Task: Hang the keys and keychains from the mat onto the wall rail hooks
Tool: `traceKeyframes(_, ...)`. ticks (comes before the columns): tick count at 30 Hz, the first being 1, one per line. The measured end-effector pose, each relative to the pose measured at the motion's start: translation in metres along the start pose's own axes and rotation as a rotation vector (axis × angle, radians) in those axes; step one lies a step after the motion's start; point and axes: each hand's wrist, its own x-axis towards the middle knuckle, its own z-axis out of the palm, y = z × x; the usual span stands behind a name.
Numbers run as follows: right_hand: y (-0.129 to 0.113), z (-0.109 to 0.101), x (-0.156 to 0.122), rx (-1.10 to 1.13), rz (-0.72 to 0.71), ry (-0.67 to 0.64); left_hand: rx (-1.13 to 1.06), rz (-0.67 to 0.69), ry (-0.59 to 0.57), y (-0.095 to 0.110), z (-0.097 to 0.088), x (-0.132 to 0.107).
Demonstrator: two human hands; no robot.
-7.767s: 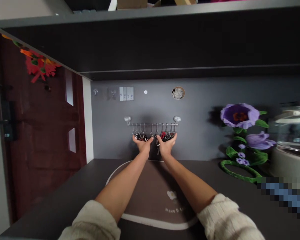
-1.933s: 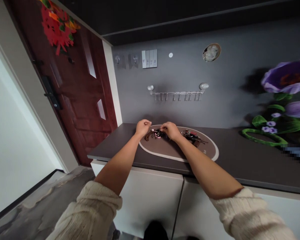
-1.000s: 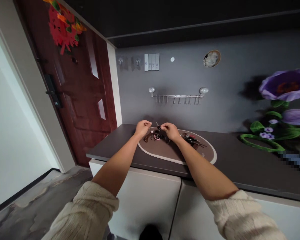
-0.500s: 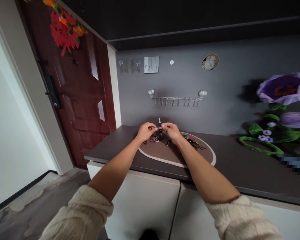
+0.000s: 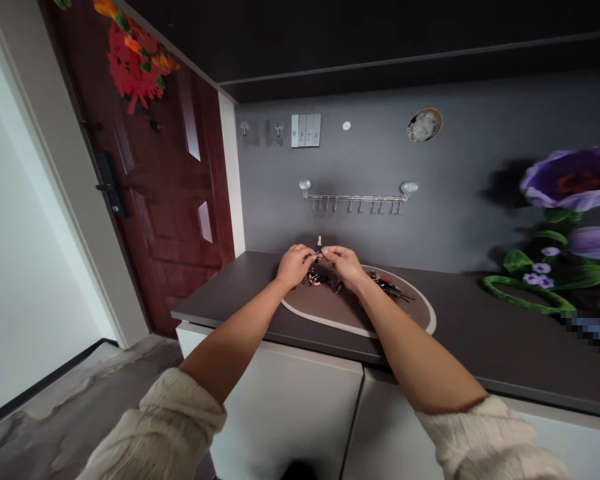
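Just above the oval mat my two hands meet, fingertips almost touching. My right hand (image 5: 341,259) pinches what looks like a key (image 5: 319,241), its dark head down at the fingers and its pale blade pointing up. My left hand (image 5: 296,263) is closed in a pinch beside it, at a small shiny bit; its fingers hide most of what they hold. Under my hands lies a jumbled pile of small dark and metal pieces (image 5: 320,278), with some pink among them. More dark, thin pieces with red ones (image 5: 387,287) lie to the right, partly behind my right wrist.
The brown oval mat (image 5: 325,308) with a pale rim lies on a dark countertop (image 5: 240,293). On the wall behind hangs a clear hook rail (image 5: 355,198). Purple artificial flowers (image 5: 575,180) stand at the right; a dark red door (image 5: 175,200) is at the left.
My left fingers have curled further in toward the right fingertips, covering more of the small piece. My right hand keeps its pinch. The view has shifted slightly.
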Motion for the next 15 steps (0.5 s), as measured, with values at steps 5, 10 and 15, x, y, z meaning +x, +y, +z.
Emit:
traceKeyframes(5,0.0057,-0.0017,0.0032,-0.032,0.023,-0.007,-0.005,-0.019,0.071,-0.0008,-0.0024,0.0008)
traceKeyframes(10,0.004,0.0009,0.0003,-0.152,0.033,0.016,-0.085,-0.078,0.091,-0.0008,-0.004,0.0029)
traceKeyframes(15,-0.0007,0.0028,-0.0019,-0.229,-0.123,0.123,-0.183,-0.13,0.083,0.0001,-0.0045,0.005)
